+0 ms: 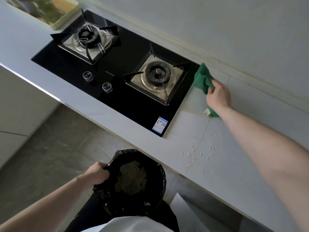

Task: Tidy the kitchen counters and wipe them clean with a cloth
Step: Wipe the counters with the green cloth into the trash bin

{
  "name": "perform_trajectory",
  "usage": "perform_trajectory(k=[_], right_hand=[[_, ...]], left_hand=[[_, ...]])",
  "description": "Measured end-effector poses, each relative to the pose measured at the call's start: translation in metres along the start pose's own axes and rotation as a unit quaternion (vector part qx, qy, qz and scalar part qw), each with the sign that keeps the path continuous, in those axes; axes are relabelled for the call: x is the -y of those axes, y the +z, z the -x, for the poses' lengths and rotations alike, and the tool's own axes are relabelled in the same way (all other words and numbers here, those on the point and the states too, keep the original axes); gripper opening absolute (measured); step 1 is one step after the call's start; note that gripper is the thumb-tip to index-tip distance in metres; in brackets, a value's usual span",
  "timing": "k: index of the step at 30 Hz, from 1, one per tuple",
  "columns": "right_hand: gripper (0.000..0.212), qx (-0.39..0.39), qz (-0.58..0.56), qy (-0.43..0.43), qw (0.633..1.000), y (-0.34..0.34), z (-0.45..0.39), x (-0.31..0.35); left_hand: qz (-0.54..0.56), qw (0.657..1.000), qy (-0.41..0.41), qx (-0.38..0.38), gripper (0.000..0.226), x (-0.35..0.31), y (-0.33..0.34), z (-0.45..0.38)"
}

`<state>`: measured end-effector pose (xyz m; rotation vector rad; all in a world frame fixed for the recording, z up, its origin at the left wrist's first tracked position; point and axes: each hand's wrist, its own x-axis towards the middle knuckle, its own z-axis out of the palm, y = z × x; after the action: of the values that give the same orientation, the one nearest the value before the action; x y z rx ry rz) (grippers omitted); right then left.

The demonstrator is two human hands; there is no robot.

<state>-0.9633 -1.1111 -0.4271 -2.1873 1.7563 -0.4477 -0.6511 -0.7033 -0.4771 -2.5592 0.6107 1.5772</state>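
- Right hand (pixel 217 96) grips green cloth (pixel 203 79), fingers curled round it; cloth on counter (pixel 250 131), just right of hob (pixel 117 77).
- Crumbs (pixel 195 156) on counter, nearer the front edge than the grip.
- Left hand (pixel 96 174) grips rim of bin bag (pixel 132 181), held below counter edge.

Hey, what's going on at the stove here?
A person is cleaning the counter beside the gas hob. The right hand grips a green cloth near the wall. The left hand holds a bin with a black bag below the counter edge. Pale crumbs lie near that edge, not yet swept in.
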Motion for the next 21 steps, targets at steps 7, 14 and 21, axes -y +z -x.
perform_trajectory(k=[7, 14, 21], right_hand=[[0.050, 0.195, 0.115, 0.058, 0.972, 0.045, -0.006, -0.009], [0.049, 0.202, 0.126, 0.036, 0.971, 0.045, 0.059, 0.003], [0.045, 0.203, 0.115, 0.010, 0.972, 0.048, 0.125, 0.030]], left_hand=[[0.029, 1.000, -0.010, -0.003, 0.021, 0.009, 0.005, -0.004], [0.067, 0.998, -0.014, 0.016, 0.024, 0.019, 0.016, 0.001], [0.085, 0.996, -0.012, 0.020, 0.019, 0.018, 0.025, 0.007]])
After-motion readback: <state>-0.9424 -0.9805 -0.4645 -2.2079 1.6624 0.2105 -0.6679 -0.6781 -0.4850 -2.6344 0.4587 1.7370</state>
